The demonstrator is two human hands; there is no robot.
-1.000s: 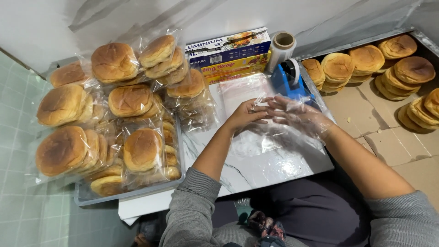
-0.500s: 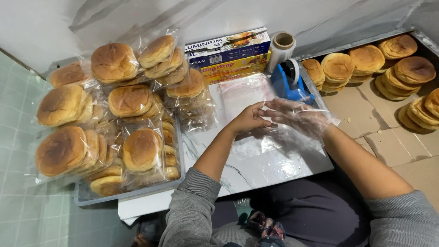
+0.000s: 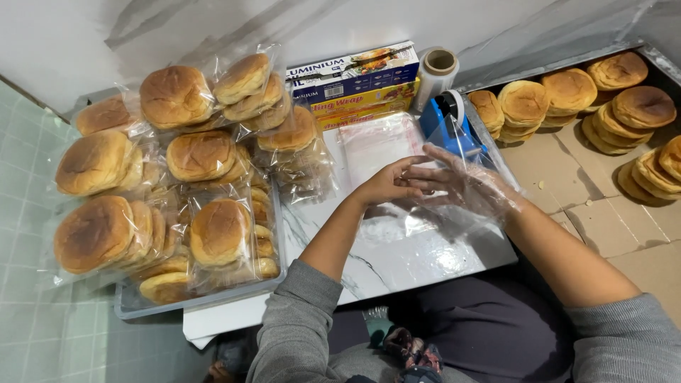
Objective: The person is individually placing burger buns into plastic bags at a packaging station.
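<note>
Both hands meet over the white marble-patterned board [image 3: 397, 255]. The right hand [image 3: 464, 186] is pushed inside a clear plastic bag [image 3: 489, 202], fingers spread, while the left hand [image 3: 386, 186] pinches the bag's mouth, so the two are touching. Just behind the hands on the board lies a flat stack of clear bags [image 3: 376, 142], with a blue tape dispenser [image 3: 447, 124] beside it. Further back against the pale wall [image 3: 213, 28] sit boxes of foil and wrap [image 3: 355, 81] and a roll of film [image 3: 436, 71]. Left of the board, a grey tray [image 3: 206, 298] is heaped with bagged buns [image 3: 177, 177]. Right of the board, loose buns [image 3: 567, 99] rest in stacks on flattened cardboard [image 3: 596, 206]. Green floor tiles [image 3: 42, 340] show beyond the tray.
</note>
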